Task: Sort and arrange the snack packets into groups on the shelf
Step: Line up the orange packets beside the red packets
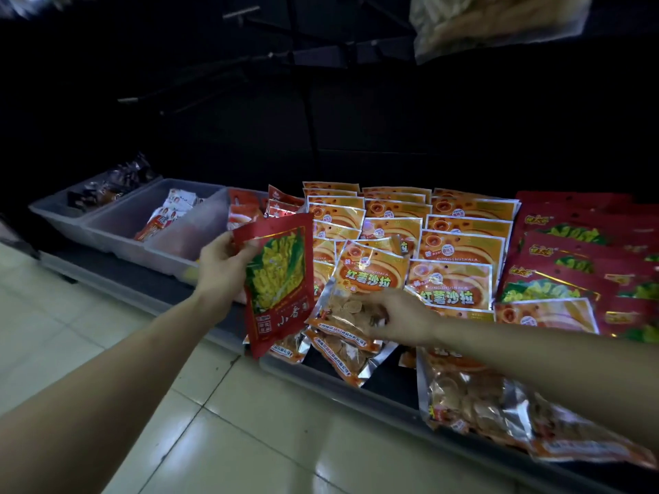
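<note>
My left hand (223, 267) holds a red packet with a yellow-green picture (280, 285) upright above the shelf's front edge. My right hand (399, 317) grips an orange packet with round crisps (363, 279) by its lower part, tilted over a loose heap of the same orange packets (342, 345). Behind them several orange packets (453, 251) lie in overlapping rows on the shelf. At the right, red packets (570, 265) lie in rows. One orange packet (545, 313) rests among the red ones.
Clear plastic bins (117, 229) with small wrapped snacks stand at the left of the shelf. Loose orange packets (499, 411) overhang the shelf's front edge (356, 388) under my right forearm. A bag of pale snacks (495, 23) hangs above. Tiled floor (107, 351) lies in front.
</note>
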### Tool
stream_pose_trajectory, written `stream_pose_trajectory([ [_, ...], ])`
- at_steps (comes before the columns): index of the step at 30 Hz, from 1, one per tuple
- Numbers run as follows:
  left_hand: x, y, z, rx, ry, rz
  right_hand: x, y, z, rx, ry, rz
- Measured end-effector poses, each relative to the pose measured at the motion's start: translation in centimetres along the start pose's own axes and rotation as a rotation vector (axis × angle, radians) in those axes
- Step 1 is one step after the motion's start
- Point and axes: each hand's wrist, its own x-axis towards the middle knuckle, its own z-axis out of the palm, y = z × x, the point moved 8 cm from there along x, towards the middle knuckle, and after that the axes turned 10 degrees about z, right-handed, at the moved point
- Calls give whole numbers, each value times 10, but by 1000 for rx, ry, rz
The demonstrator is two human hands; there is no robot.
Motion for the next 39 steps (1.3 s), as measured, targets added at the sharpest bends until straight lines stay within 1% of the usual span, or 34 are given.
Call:
stream_pose_trajectory([
  [2,-3,3,15,-52,-71,-11,-2,-2,-14,358,-78,86],
  [3,-4,6,24,-82,-101,-24,-3,-4,-20,490,-101,121],
  [5,-6,14,41,-141,-155,-33,-6,-10,-33,656,-111,151],
  [7,-5,28,55,-167,-196,-25,-9,-18,-46,768,-114,152],
  [11,8,59,75,-269,-246,4,-9,-21,-69,872,-101,164],
  [15,10,81,99,-376,-285,33,-9,-15,-92,925,-10,160],
  [19,9,73,126,-406,-216,-24,-16,7,-112,900,71,224],
  [21,5,63,137,-300,-190,-18,-24,32,-122,901,163,300],
  [22,-1,55,143,-203,-212,-13,-28,48,-127,901,220,339],
  [24,-20,29,161,78,-355,5,-41,79,-137,866,321,413],
  [26,-44,1,184,469,-587,75,-54,111,-144,807,382,489],
  [28,-67,-17,207,768,-822,230,-64,140,-145,765,377,567],
  [30,-89,-27,225,983,-1016,480,-73,161,-144,734,359,629],
  [31,-99,-31,229,1072,-1076,592,-78,166,-144,719,355,645],
  [32,-105,-34,229,1136,-1107,659,-82,170,-144,709,357,659],
  [33,-109,-40,227,1183,-1126,689,-85,173,-145,694,357,667],
  [35,-115,-46,222,1252,-1134,696,-89,173,-143,673,341,676],
  [37,-120,-52,217,1298,-1090,661,-90,171,-141,665,322,660],
  [39,-120,-58,213,1341,-1003,628,-90,170,-136,661,304,646],
])
